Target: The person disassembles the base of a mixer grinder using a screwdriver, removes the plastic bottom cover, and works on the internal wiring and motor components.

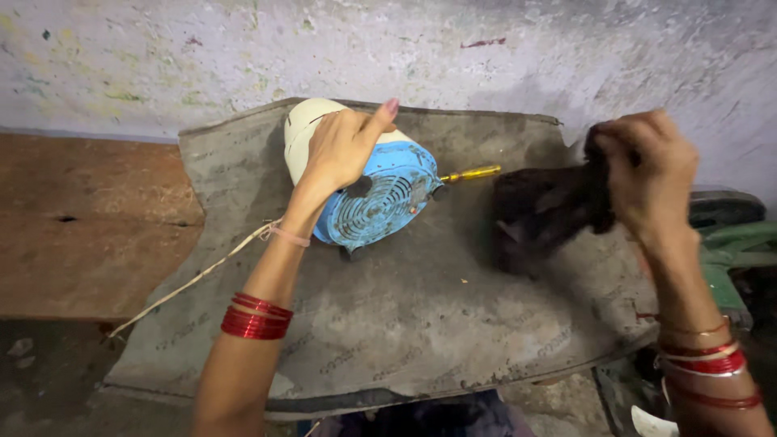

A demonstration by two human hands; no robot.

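Head view: a cleaning step is judged in hand, the blue fan housing (374, 198) being gripped by the left hand (344, 150) while a dark rag (550, 206) is clutched in the right hand (651, 174), to be brought onto it.

Fan (368, 186): cream body, blue grille with slotted ring pattern. Screwdriver (471, 173): yellow handle. Cloth (546, 206): dark brown to black. Mat (421, 299): grey, faint repeated markings. Bangles (255, 316): red on both wrists. Wall (243, 57): whitish, flecked with green, yellow and red paint.

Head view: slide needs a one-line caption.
Left hand steadies a blue-grilled fan unit on a grey mat; right hand grips dark cloth.
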